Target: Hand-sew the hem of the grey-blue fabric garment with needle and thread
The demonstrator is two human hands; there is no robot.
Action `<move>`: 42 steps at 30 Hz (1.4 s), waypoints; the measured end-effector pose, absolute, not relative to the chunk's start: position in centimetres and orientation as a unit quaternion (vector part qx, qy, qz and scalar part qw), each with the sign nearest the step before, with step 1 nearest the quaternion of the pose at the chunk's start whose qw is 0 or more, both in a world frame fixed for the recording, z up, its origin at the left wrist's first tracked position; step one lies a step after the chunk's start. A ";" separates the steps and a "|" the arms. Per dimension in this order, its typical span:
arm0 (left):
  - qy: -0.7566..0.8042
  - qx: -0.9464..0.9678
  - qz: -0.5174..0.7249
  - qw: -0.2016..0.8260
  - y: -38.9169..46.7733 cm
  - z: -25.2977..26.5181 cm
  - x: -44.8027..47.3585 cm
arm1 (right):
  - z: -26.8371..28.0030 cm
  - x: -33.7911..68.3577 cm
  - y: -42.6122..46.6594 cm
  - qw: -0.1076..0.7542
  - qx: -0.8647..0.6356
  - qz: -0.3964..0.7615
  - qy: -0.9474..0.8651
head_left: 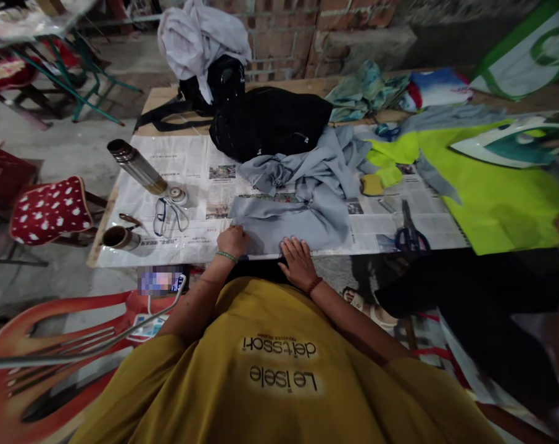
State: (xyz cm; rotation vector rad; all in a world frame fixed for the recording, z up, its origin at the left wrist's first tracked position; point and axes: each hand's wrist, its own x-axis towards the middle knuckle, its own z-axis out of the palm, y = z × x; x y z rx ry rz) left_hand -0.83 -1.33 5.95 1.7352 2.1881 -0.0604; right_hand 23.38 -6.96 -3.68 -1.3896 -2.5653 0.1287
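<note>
A length of grey cloth (pixel 302 223) lies on the newspaper-covered table in front of me, smoothed out near the edge and bunched further back. My left hand (pixel 233 242), with a green bead bracelet at the wrist, is closed at the cloth's near left corner. Its fingertips are curled out of sight. My right hand (pixel 298 264) rests flat on the near edge of the same cloth, fingers stretched out and slightly apart. Dark-handled scissors (pixel 411 237) lie to the right of the cloth.
At the right, another person's hand holds an iron (pixel 511 143) on a yellow-green garment (pixel 501 209). A black bag (pixel 273 123) sits at the back. A steel flask (pixel 137 166), glasses (pixel 168 217) and a brown cup (pixel 120 237) stand or lie left. An orange chair (pixel 62 314) is beside me.
</note>
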 end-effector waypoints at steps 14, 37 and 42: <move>0.770 0.408 0.431 0.233 -1.1 3.1 -6.5 | -4.0 23.5 -6.9 0.119 -0.472 0.048 -0.873; 0.737 0.279 0.488 0.374 -1.0 3.6 -6.6 | -3.8 23.4 -6.9 0.106 -0.475 0.040 -0.873; 0.601 0.213 0.604 0.477 -2.3 4.2 -6.5 | -3.5 23.4 -6.9 0.107 -0.476 0.050 -0.871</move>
